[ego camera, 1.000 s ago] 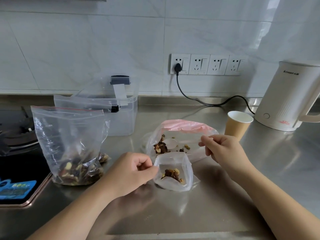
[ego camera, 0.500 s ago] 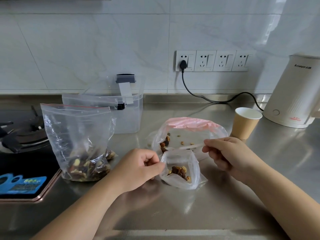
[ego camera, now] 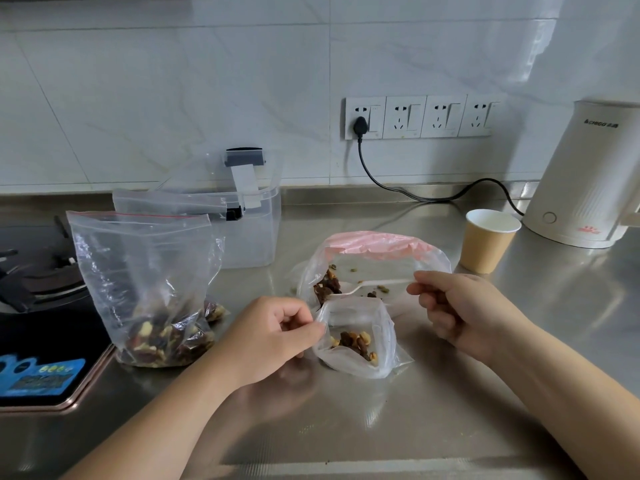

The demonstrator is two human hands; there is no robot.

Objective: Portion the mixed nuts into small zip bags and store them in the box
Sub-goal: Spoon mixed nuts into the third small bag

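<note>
A small clear zip bag (ego camera: 360, 341) stands open on the steel counter with a few mixed nuts at its bottom. My left hand (ego camera: 270, 336) pinches its left rim. Behind it lies a larger plastic bag with a pink rim (ego camera: 374, 251), holding nuts and raisins. My right hand (ego camera: 460, 306) grips the handle of a white plastic spoon (ego camera: 367, 287), whose bowl reaches into that larger bag's nuts. A clear storage box (ego camera: 249, 233) with an upright lid stands at the back left.
A tall zip bag of mixed nuts (ego camera: 149, 289) stands left, another bag behind it. A stove (ego camera: 38, 306) fills the left edge. A paper cup (ego camera: 488, 240), a white kettle (ego camera: 588, 181) and its cord (ego camera: 415, 195) sit at right.
My right hand has swung the spoon from over the small bag back into the pink-rimmed bag's nuts. My left hand keeps its pinch on the small bag's rim.
</note>
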